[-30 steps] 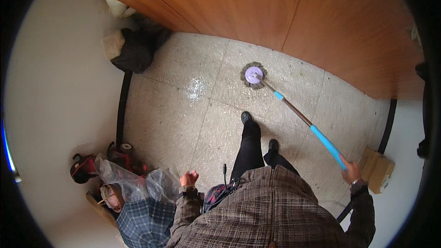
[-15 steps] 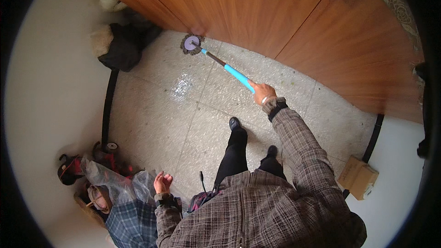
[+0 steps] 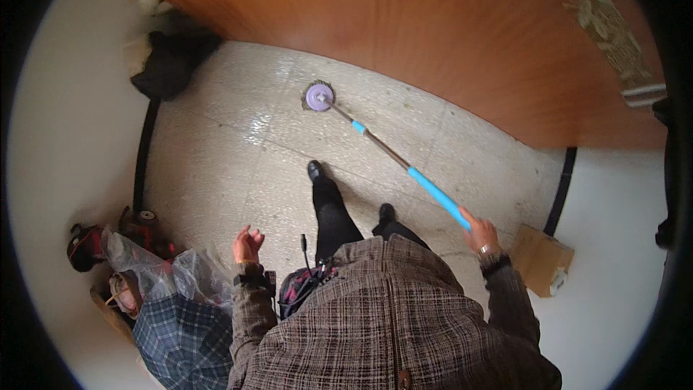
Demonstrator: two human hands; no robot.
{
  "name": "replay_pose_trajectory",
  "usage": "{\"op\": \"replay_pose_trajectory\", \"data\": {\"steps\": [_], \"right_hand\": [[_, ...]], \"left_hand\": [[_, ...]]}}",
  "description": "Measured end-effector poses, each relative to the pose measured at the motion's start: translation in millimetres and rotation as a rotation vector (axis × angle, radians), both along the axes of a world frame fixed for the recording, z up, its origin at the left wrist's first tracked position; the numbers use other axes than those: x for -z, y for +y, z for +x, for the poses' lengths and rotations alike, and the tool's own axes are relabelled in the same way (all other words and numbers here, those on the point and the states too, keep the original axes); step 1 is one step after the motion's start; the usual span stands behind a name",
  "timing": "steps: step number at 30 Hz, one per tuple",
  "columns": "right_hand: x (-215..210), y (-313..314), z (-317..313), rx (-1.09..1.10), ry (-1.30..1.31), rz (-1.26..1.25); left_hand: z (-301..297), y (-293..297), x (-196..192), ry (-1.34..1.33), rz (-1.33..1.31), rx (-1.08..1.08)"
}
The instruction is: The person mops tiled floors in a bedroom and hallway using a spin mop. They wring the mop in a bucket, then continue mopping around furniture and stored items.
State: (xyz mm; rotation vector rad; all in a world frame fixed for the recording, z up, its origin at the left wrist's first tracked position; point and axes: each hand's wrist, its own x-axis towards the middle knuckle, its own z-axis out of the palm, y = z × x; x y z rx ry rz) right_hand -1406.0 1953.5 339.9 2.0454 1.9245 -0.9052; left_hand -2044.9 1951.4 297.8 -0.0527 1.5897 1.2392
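Note:
My right hand (image 3: 481, 234) is closed around the end of a mop's blue grip (image 3: 439, 198). From there the mop's pole slants away to the far left, ending in a round lilac mop head (image 3: 320, 95) with a dark grey fringe. This head rests flat on the speckled floor (image 3: 216, 152), a short way off the wooden cabinet's base. My left hand (image 3: 248, 244) holds nothing; it hangs by my left side, fingers loosely bent and apart.
A large wooden cabinet (image 3: 375, 22) spans the far side. Black bundled things (image 3: 172, 65) lie at the far left. Clear plastic (image 3: 144, 263), red-and-black items and a plaid umbrella (image 3: 184, 339) crowd the near left. A cardboard box (image 3: 541, 260) stands by the right wall.
My right hand has drawn back toward my right side, pulling the mop head away from the cabinet's base. My left hand stays low at my side. The whole view has shifted somewhat.

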Motion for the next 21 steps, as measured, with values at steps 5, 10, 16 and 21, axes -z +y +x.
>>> {"op": "replay_pose_trajectory", "data": {"steps": [5, 10, 16, 21], "right_hand": [[-73, -229, 121, 0.119, -0.183, -0.288], [-156, -353, 164, 0.225, -0.368, -0.406], [-139, -297, 159, 0.129, -0.317, -0.277], [-147, -195, 158, 0.002, -0.282, -0.129]], "left_hand": [[66, 37, -15, 0.059, 0.053, 0.26], [87, 36, -15, 0.008, -0.059, 0.29], [62, -10, 4, -0.062, -0.083, 0.163], [15, -48, 9, -0.007, -0.165, 0.027]]}}
